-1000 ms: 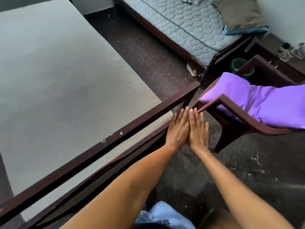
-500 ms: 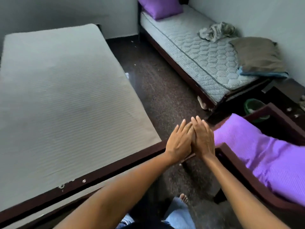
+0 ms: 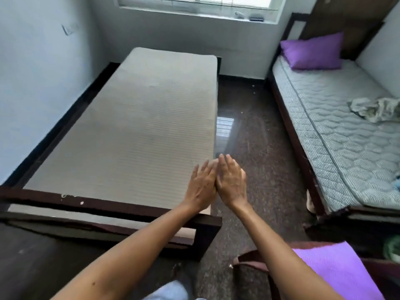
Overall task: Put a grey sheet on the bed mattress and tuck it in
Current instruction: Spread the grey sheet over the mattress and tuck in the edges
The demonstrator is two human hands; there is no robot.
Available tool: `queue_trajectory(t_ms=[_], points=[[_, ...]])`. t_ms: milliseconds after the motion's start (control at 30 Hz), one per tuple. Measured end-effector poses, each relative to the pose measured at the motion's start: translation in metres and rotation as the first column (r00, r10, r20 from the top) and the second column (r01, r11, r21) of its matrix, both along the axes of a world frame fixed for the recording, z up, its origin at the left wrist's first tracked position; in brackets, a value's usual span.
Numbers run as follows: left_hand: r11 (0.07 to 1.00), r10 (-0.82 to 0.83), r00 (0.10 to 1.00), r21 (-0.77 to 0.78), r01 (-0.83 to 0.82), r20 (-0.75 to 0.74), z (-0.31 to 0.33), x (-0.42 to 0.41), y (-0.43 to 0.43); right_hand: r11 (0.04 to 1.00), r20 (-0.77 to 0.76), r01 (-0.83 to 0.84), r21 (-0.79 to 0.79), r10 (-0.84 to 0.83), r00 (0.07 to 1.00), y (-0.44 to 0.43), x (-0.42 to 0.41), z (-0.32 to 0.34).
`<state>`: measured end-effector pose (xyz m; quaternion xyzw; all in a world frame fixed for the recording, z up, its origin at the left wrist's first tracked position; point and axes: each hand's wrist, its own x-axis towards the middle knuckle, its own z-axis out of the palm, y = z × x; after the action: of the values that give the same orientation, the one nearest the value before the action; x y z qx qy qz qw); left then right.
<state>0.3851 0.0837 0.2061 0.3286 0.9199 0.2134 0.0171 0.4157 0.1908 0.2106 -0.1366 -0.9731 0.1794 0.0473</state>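
A bare beige ribbed mattress (image 3: 138, 131) lies in a dark wooden bed frame (image 3: 112, 207) on the left, running away from me toward the window wall. My left hand (image 3: 202, 186) and my right hand (image 3: 232, 180) are stretched out flat side by side, edges touching, above the mattress's near right corner. Both hold nothing. I cannot pick out a grey sheet for certain. A crumpled pale cloth (image 3: 372, 108) lies on the second bed at the right.
A second bed with a quilted mattress (image 3: 337, 135) and a purple pillow (image 3: 313, 51) stands along the right wall. A dark chair (image 3: 253, 259) holding a purple pillow (image 3: 333, 271) is at my lower right. Glossy dark floor (image 3: 251, 148) runs between the beds.
The view has swung up and left from the chair to the whole room. My two flat hands stay together and now hover over the mattress corner instead of beside the chair.
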Motion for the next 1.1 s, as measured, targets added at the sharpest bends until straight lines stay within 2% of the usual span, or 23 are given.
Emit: queue_trajectory(t_ms=[100, 200, 367, 567, 767, 900, 1033, 1100], points=[[0.984, 0.163, 0.986, -0.077, -0.160, 0.038, -0.011, -0.024, -0.013, 0.995, 0.022, -0.100, 0.024, 0.099, 0.995, -0.010, -0.027, -0.007], [0.971, 0.219, 0.976, -0.099, -0.216, 0.021, -0.019, -0.039, -0.027, 0.983, 0.031, -0.178, 0.044, 0.177, 0.984, -0.022, -0.054, -0.017], [0.926, 0.377, 0.926, -0.018, -0.377, 0.016, -0.026, -0.067, -0.038, 0.944, 0.128, -0.323, 0.067, 0.313, 0.941, -0.035, -0.092, -0.015], [0.831, 0.555, 0.831, 0.030, -0.556, 0.043, -0.024, -0.092, -0.045, 0.870, 0.146, -0.480, 0.113, 0.463, 0.874, -0.045, -0.132, -0.010], [0.643, 0.766, 0.640, -0.053, -0.764, 0.055, -0.029, -0.122, -0.049, 0.749, 0.219, -0.659, 0.071, 0.633, 0.743, -0.058, -0.182, -0.018], [0.461, 0.888, 0.458, -0.088, -0.883, 0.051, -0.035, -0.141, -0.037, 0.609, 0.225, -0.791, 0.049, 0.765, 0.603, -0.057, -0.220, -0.027], [0.285, 0.957, 0.281, -0.053, -0.957, 0.072, -0.043, -0.152, 0.004, 0.454, 0.232, -0.891, 0.024, 0.864, 0.447, -0.026, -0.248, -0.035], [0.243, 0.967, 0.238, -0.052, -0.969, 0.096, -0.045, -0.157, 0.032, 0.413, 0.253, -0.911, -0.009, 0.882, 0.398, -0.002, -0.257, -0.036]])
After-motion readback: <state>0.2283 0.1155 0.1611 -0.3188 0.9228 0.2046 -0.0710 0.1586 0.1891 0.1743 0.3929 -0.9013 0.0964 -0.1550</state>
